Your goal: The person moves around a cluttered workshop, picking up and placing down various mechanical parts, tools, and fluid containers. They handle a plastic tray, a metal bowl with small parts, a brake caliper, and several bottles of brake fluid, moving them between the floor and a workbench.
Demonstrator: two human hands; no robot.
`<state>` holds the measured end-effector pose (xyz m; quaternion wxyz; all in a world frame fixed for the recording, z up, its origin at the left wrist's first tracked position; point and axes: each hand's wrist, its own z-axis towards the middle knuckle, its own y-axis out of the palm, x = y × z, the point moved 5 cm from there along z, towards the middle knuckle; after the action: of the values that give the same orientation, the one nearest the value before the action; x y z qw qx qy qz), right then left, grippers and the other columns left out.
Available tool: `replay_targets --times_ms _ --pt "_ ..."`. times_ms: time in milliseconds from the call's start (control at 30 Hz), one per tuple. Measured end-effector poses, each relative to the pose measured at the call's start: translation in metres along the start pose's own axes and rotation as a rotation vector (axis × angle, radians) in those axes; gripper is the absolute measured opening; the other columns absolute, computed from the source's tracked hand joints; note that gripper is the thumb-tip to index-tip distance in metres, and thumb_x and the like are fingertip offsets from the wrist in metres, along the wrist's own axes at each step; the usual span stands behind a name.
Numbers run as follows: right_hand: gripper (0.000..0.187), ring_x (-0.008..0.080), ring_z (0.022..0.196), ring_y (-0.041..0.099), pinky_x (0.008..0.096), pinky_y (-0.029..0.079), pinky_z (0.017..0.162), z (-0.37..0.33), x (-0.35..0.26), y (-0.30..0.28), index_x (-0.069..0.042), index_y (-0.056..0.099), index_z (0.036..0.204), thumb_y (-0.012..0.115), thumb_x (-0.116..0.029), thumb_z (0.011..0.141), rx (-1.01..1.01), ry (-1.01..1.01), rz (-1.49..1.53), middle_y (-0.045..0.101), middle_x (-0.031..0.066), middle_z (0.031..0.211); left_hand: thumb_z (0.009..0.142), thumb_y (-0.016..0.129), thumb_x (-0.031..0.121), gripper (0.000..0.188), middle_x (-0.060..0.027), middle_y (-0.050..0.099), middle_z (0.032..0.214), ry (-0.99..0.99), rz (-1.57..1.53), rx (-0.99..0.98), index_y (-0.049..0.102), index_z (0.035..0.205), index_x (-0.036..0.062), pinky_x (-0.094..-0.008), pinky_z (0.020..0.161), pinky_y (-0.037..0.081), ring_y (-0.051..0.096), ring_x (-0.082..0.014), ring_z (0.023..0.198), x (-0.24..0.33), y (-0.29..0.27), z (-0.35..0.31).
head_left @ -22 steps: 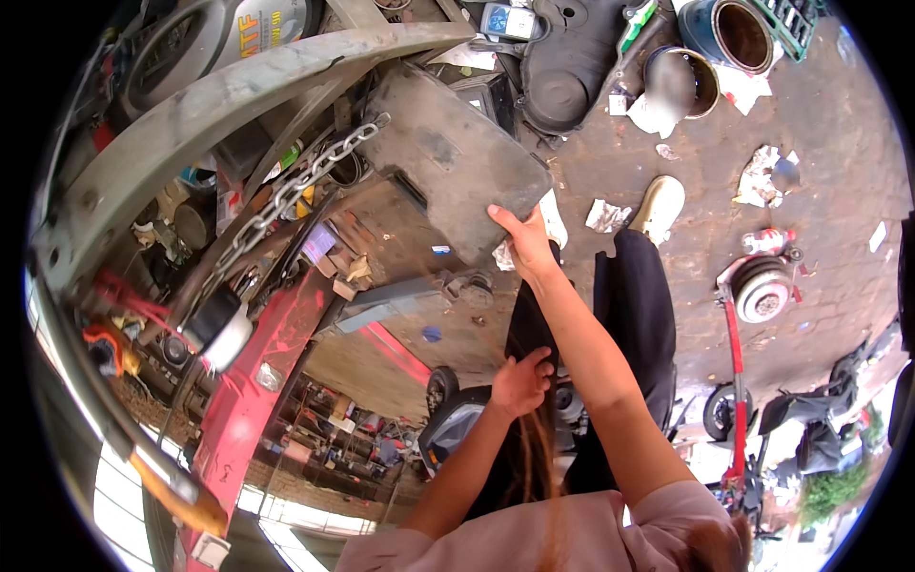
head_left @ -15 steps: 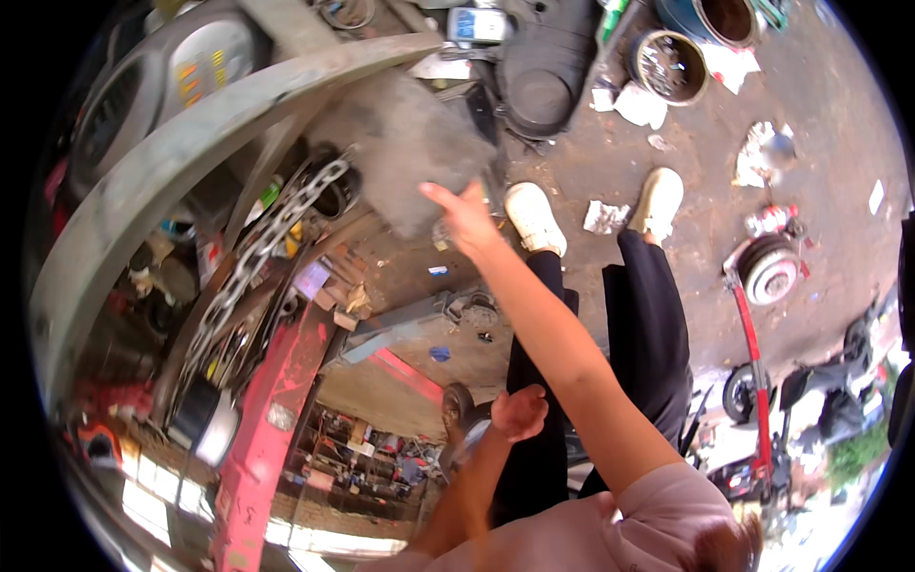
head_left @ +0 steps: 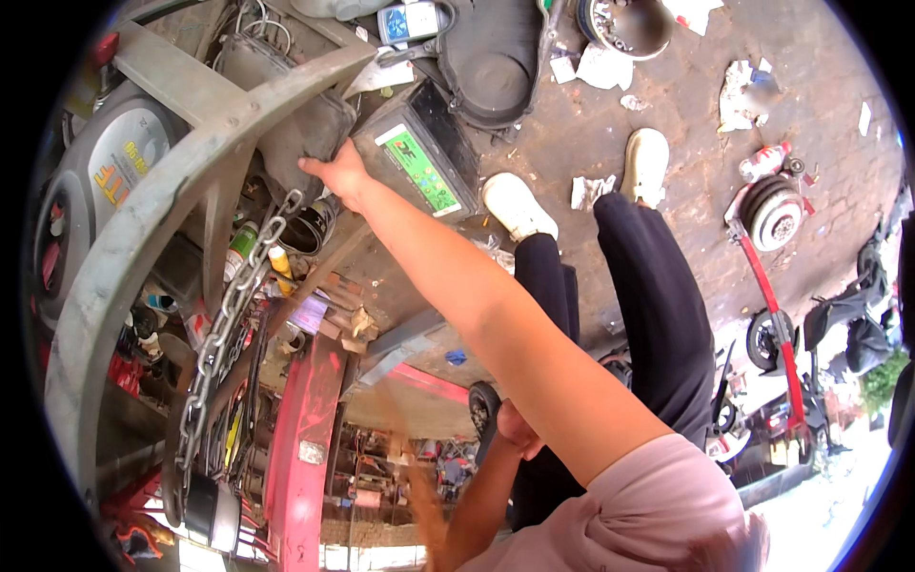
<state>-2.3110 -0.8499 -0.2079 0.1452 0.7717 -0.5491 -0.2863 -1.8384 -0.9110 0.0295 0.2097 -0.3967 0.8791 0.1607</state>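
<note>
My right hand [head_left: 340, 177] reaches far to the left and grips the edge of a dusty dark grey flat piece [head_left: 307, 133], whose exact kind I cannot make out. Part of that piece passes behind a curved grey metal frame [head_left: 219, 143]. Just right of the hand stands a black battery [head_left: 424, 157] with a green label. A metal chain [head_left: 233, 305] hangs below the grey piece. My left hand [head_left: 518, 431] stays low by my thigh, fingers curled in, with no object visible in it.
A black plastic cover [head_left: 496, 67] and a metal tin [head_left: 624, 24] lie at the top. A red metal beam [head_left: 307, 429] stands lower left. A wheel hub [head_left: 774, 221] on a red bar lies to the right. Paper scraps litter the floor around my shoes [head_left: 519, 207].
My right hand has carried the grey piece leftward, partly behind the metal frame. The battery's green label now shows. My left hand stays curled near my thigh.
</note>
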Motion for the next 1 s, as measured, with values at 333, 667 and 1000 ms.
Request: replay_targets --times_ms 333,667,1000 --pt "0.044 0.0362 0.098 0.059 0.039 0.046 0.084 -0.042 0.01 -0.003 0.009 0.059 0.098 0.061 -0.031 0.081 -0.242 0.147 -0.746 0.061 0.0265 0.1 0.085 0.05 0.049 0.066 -0.0236 0.051 0.121 -0.179 0.031 -0.383 0.034 0.135 0.0092 -0.0317 0.031 0.047 0.062 -0.0356 0.056 -0.001 0.081 -0.007" --pt "0.024 0.021 0.086 0.064 0.029 0.051 0.073 -0.176 -0.119 -0.252 0.004 0.054 0.103 0.054 -0.014 0.089 0.212 0.247 -0.218 0.063 0.0147 0.097 0.087 0.047 0.053 0.073 -0.0232 0.045 0.128 -0.255 0.141 -0.476 0.018 0.142 0.0152 -0.0231 0.043 0.046 0.062 -0.0236 0.063 -0.016 0.155 0.011" --pt "0.024 0.016 0.062 0.063 0.0301 0.049 0.057 -0.569 -0.347 -0.496 0.002 0.055 0.072 0.07 -0.017 0.075 0.993 -0.103 -0.833 0.063 0.0096 0.066 0.093 0.045 0.033 0.038 -0.0124 0.058 0.117 0.166 0.739 0.113 0.052 0.119 0.0065 -0.0264 0.067 0.055 0.062 -0.0226 0.093 -0.034 0.187 0.029"
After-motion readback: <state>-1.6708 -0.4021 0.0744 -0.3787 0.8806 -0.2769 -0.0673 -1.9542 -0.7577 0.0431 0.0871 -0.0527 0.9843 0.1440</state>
